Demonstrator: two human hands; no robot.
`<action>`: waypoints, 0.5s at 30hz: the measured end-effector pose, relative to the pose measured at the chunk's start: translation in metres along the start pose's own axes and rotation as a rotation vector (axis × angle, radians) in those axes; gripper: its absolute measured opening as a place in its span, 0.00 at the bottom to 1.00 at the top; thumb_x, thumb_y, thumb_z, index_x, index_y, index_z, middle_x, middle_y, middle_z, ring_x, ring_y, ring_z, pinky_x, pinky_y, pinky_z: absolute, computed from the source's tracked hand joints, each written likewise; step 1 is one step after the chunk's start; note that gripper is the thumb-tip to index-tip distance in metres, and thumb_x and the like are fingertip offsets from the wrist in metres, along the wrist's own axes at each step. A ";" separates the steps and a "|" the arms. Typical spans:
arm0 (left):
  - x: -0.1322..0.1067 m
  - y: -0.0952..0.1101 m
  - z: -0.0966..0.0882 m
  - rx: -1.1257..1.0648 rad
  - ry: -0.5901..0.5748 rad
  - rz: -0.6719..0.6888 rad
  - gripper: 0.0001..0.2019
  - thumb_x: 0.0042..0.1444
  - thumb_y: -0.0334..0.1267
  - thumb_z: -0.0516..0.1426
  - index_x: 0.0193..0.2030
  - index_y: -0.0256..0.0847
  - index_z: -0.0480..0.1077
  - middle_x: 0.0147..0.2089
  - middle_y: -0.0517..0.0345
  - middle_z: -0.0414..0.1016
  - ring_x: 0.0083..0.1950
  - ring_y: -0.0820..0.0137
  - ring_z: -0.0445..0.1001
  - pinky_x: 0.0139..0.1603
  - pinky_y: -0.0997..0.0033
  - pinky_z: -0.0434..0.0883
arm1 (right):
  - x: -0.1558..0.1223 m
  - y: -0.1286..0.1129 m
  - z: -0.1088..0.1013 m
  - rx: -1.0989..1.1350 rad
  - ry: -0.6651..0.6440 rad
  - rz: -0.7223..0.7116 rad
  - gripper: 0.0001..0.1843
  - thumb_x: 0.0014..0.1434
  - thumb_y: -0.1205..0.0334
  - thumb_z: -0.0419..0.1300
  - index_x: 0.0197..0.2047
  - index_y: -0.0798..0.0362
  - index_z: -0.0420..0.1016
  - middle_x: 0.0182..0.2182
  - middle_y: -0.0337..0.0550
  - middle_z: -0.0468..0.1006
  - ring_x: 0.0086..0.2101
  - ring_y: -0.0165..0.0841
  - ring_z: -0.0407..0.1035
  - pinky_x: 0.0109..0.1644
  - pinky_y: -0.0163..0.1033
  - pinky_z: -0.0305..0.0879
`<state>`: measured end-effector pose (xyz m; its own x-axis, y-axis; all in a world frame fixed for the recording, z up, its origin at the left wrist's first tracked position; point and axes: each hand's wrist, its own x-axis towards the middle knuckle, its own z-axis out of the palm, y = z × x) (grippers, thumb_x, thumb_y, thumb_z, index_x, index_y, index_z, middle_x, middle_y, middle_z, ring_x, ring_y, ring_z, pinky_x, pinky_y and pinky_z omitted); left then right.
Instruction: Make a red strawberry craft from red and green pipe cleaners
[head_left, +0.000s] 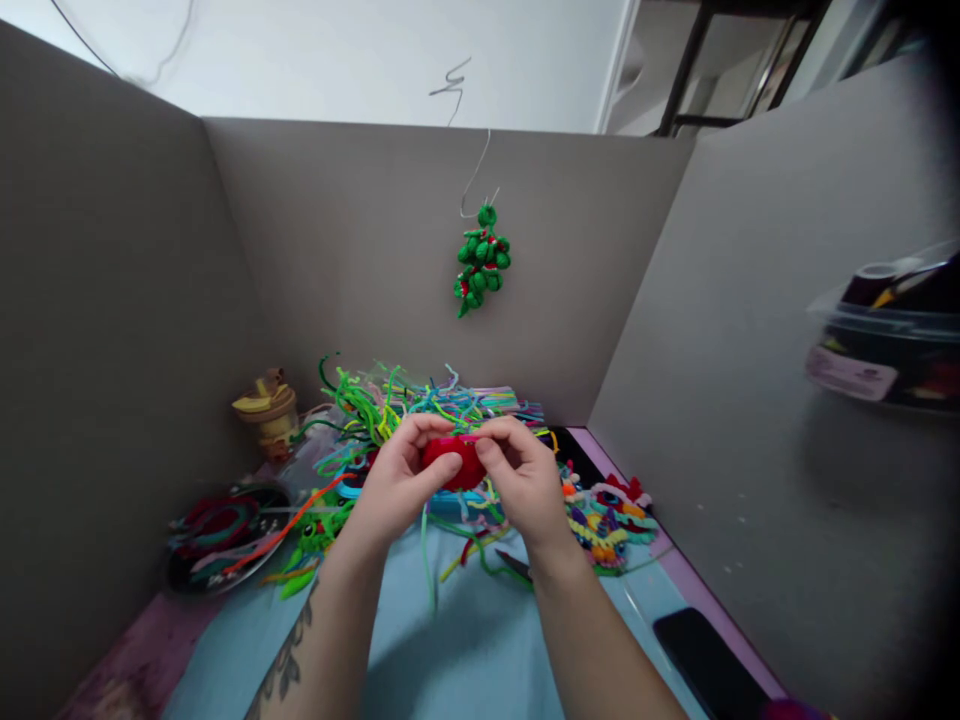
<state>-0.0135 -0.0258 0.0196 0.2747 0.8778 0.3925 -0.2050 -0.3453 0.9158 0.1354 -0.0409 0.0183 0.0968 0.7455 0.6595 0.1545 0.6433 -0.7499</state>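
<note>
Between both hands, above the table, is a rounded, fuzzy red piece [454, 464] with a pinkish strip along its top edge. My left hand [409, 470] is closed around its left side, thumb on the front face. My right hand [525, 480] pinches its right upper edge between thumb and fingers. The fingertips behind the piece are partly hidden. Just behind the hands lies a large heap of loose pipe cleaners [367, 405] in green, blue, yellow and pink. A dark-bladed tool [513, 565], perhaps scissors, lies partly hidden by my right wrist.
A round dish [187, 575] with coiled strips sits left, near a lidded cup [274, 415]. Colourful fuzzy pieces [611, 520] lie right, above a black phone [705, 655]. Grey panels [360, 250] enclose the table; a green ornament [480, 265] and a clear bin [885, 340] hang there.
</note>
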 end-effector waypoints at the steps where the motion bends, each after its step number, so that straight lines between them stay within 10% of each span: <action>1: -0.001 0.001 0.000 0.019 -0.016 0.004 0.17 0.50 0.39 0.62 0.44 0.40 0.64 0.35 0.58 0.70 0.35 0.73 0.70 0.35 0.75 0.69 | 0.000 0.000 0.000 0.019 0.015 0.014 0.07 0.58 0.61 0.56 0.30 0.52 0.71 0.29 0.39 0.71 0.31 0.30 0.66 0.34 0.35 0.63; 15: -0.003 0.001 0.001 0.105 -0.124 0.047 0.15 0.49 0.33 0.62 0.43 0.40 0.65 0.37 0.58 0.68 0.38 0.73 0.70 0.38 0.75 0.68 | 0.003 0.002 -0.006 0.074 -0.126 0.075 0.07 0.51 0.65 0.61 0.23 0.52 0.73 0.24 0.38 0.73 0.29 0.30 0.67 0.36 0.37 0.64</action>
<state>-0.0135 -0.0290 0.0197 0.3823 0.8144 0.4366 -0.1231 -0.4234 0.8975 0.1422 -0.0385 0.0193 -0.0194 0.8049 0.5931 0.0787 0.5926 -0.8017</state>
